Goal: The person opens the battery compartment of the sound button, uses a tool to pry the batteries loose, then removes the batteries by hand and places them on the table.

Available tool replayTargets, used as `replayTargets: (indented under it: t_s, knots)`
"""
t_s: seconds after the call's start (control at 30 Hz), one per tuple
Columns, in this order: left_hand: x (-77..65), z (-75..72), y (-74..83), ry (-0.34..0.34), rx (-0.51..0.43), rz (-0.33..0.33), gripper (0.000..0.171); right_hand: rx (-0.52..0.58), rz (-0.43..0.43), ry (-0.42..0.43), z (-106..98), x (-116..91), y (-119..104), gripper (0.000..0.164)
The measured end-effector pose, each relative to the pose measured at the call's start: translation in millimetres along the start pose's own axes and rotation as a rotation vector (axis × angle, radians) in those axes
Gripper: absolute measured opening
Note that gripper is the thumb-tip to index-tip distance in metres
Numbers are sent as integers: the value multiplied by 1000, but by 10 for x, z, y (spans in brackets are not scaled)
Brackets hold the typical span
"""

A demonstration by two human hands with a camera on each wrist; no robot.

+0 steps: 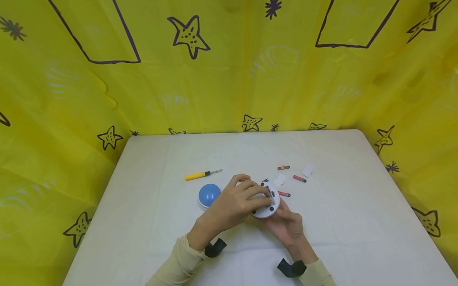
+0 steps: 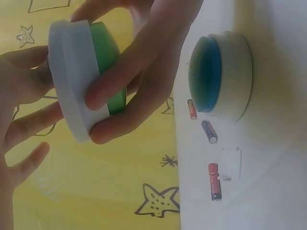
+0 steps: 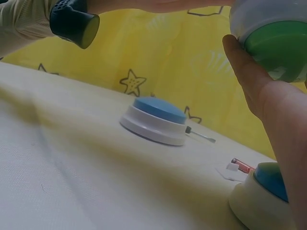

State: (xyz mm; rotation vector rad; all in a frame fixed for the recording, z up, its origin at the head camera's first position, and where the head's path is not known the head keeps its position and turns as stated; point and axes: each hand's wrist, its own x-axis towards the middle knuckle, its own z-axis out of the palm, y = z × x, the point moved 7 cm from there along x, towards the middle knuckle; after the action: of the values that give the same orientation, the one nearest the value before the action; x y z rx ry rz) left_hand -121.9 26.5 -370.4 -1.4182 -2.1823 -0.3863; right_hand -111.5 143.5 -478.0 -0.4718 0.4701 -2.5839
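Note:
My right hand (image 1: 286,226) grips a round push-button with a white base (image 2: 72,79) and a green dome (image 3: 283,50), held above the table with its underside up. That underside (image 1: 264,212) shows dark round feet and an opening with small parts. Over it reaches my left hand (image 1: 232,204), its thumb and a finger close together at the opening. Whatever lies between those fingertips is hidden. A blue-topped push-button (image 1: 209,195) stands on the table beside my left hand. Another blue-topped push-button (image 3: 268,194) stands below my right hand and is mostly covered in the head view.
Beyond the left push-button lies a yellow-handled screwdriver (image 1: 196,175). Several small batteries, such as a red one (image 1: 299,178), and white plastic pieces (image 1: 307,171) lie behind the hands to the right. A yellow patterned curtain (image 1: 222,87) borders the white table (image 1: 150,214).

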Motion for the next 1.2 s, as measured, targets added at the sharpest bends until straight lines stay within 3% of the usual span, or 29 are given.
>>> replayTargets:
  t_s: [0.17,0.37,0.63,0.93,1.2]
  knots:
    - [18,-12,4,5,36,39,28,-3,3,8,1,-11,-2,58]
    - [40,-30,26,-3,100,145,28,-36,12,46,-42,-36,-3,58]
    - [33,-17,28,-18,111,237,27,-51,26,59,-63,-54,9,57]
    - [28,-1,29,26,126,265,30,-15,34,42,-35,-40,36,61]
    - [84,6,-1,96,52,200,19,9,40,5,2,-34,48,56]
